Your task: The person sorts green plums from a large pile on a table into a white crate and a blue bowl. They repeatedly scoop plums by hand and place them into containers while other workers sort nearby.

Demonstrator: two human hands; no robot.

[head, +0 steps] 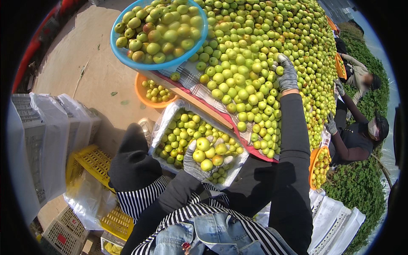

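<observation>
My left hand (pixel 205 159), in a grey knit glove, is turned palm up and cradles several yellow-green fruits (pixel 203 144) over a crate lined with white plastic (pixel 234 178). More of the same small round fruit fills that crate between my knees. My right hand (pixel 286 72), gloved alike, reaches out over the big fruit pile (pixel 245 73). Its fingertips are around one green fruit (pixel 279 70). The pile lies on a checked cloth with a red edge (pixel 220 103), behind a wooden board (pixel 191 100).
A blue basket of fruit (pixel 116 54) stands at the pile's left corner, above an orange basket (pixel 138 91). Stacked lined crates (pixel 54 137) and yellow crates (pixel 92 165) are at left. Another orange basket (pixel 311 165) is at right, near two co-workers (pixel 353 140), (pixel 358 71).
</observation>
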